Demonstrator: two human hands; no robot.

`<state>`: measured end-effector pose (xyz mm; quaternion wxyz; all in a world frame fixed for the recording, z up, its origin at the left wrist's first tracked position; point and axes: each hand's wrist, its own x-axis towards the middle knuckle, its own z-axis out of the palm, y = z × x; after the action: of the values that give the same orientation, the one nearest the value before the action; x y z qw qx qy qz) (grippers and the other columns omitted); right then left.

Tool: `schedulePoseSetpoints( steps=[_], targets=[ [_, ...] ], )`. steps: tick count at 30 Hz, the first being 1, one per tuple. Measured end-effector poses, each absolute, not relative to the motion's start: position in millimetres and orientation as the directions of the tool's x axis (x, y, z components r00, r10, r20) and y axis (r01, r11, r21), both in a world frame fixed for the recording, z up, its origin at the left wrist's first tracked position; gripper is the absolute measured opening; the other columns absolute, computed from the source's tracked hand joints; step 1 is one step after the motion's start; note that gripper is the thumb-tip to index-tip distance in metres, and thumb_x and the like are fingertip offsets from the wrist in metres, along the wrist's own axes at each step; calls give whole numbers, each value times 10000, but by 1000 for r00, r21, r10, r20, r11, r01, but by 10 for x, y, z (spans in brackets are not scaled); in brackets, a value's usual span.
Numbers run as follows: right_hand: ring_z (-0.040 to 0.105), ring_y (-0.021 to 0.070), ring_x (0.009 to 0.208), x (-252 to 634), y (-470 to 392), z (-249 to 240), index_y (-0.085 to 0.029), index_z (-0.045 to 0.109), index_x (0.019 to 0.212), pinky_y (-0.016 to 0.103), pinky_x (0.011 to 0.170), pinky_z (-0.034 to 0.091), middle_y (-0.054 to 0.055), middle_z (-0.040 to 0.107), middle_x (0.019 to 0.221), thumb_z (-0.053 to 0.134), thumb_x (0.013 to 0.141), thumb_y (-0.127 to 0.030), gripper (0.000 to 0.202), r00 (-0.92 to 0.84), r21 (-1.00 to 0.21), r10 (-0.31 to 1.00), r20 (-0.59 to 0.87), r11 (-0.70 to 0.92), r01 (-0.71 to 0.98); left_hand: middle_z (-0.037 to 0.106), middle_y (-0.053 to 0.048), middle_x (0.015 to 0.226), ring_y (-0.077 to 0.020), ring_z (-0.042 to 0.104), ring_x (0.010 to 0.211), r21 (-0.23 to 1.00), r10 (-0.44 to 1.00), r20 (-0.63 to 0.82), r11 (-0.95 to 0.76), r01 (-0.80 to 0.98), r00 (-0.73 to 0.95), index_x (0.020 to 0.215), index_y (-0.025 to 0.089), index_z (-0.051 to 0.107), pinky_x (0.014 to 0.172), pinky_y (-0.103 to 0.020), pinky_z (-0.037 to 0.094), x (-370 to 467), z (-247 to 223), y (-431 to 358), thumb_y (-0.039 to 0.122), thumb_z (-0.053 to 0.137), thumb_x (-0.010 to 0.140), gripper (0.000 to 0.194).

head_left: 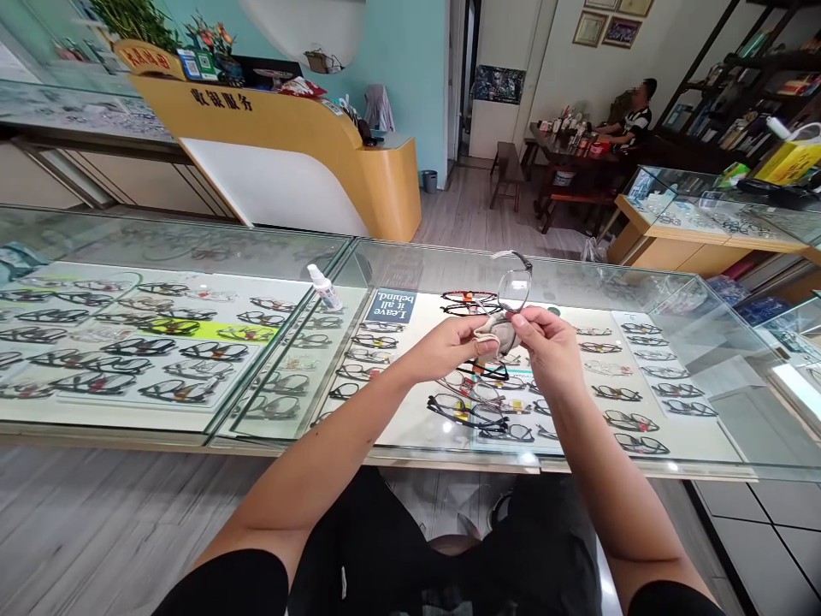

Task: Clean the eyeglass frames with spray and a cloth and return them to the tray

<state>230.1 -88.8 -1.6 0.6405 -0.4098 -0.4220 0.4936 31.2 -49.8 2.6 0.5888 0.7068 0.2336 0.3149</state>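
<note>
- Nearest me are my dark-clad legs [359, 530], below the front edge of the glass-topped surface [410, 458], with my bare forearms reaching out over it.
- My left hand [458, 342] comes in from the left, thumb and fingers closed on a pale cloth [490, 332] bunched against the lower lens; the cloth hides exactly how the fingertips sit on the glass.
- My right hand [548, 342] is closed in a pinch on the eyeglasses [515, 288] near their middle, from the right.
- The eyeglasses are between my two hands, held up above the surface. Their long axis runs steeply, one lens over the other: the upper lens stands free above my fingers, the lower is at the cloth. My right hand is directly on the frame; my left meets it through the cloth, just beside. A temple arm reaches leftward from the top.
- Under the glass lie rows of spectacle frames [468, 412], plus a "Leave it all behind." card [392, 306], upside down to me.
- To the left, a white spray bottle [325, 288] stands well apart from my hands.
- Farther off are a yellow-brown cashier desk [391, 192], a wooden bench [509, 162] and a seated person [632, 120].
</note>
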Motion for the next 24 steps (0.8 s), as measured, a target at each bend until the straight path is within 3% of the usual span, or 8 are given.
schedulePoseSetpoints(
  steps=[4, 7, 12, 16, 21, 24],
  targets=[
    [616, 164, 708, 2270, -901, -46, -242, 807, 824, 312, 693, 514, -5, 719, 723, 1018, 663, -545, 403, 229, -933, 961, 155, 219, -287, 628, -45, 937, -155, 562, 815, 983, 700, 183, -152, -106, 691, 1110, 134, 702, 749, -277, 476, 404, -21, -519, 626, 785, 920, 534],
    [601, 152, 687, 2251, -915, -73, -240, 802, 840, 299, 664, 505, -11, 714, 723, 1013, 682, -538, 398, 232, -934, 961, 149, 214, -285, 595, -21, 859, -138, 528, 761, 984, 732, 175, -147, -98, 658, 1091, 132, 699, 695, -264, 448, 440, -55, -520, 605, 790, 922, 510],
    [507, 107, 601, 2220, -932, -84, -234, 796, 827, 262, 612, 459, -62, 589, 611, 1035, 669, -508, 397, 151, -933, 981, 121, 164, -320, 594, -3, 835, -116, 523, 737, 982, 774, 170, -82, -170, 609, 908, 141, 668, 688, -251, 447, 482, -72, -527, 532, 952, 756, 507],
    [581, 127, 643, 2217, -934, -61, -230, 777, 808, 271, 617, 492, -27, 685, 697, 1035, 657, -529, 422, 86, -938, 991, 105, 128, -322, 571, 21, 779, -108, 504, 701, 981, 792, 135, -24, -191, 595, 869, 150, 669, 638, -239, 414, 506, -66, -550, 520, 1018, 647, 555],
    [652, 145, 706, 2227, -929, -53, -249, 788, 792, 270, 635, 516, -6, 736, 773, 1038, 665, -520, 390, 86, -932, 987, 134, 155, -326, 395, 61, 623, -78, 329, 577, 978, 808, 172, -70, -198, 564, 758, 160, 617, 549, -245, 247, 490, -42, -560, 678, 888, 784, 585],
    [677, 151, 736, 2249, -919, -53, -255, 793, 792, 268, 654, 528, -7, 749, 780, 1041, 667, -503, 372, 89, -930, 988, 128, 151, -334, 436, 36, 624, -91, 370, 580, 980, 814, 175, -89, -179, 554, 718, 161, 602, 549, -253, 279, 466, -19, -560, 744, 790, 854, 628]
  ],
)
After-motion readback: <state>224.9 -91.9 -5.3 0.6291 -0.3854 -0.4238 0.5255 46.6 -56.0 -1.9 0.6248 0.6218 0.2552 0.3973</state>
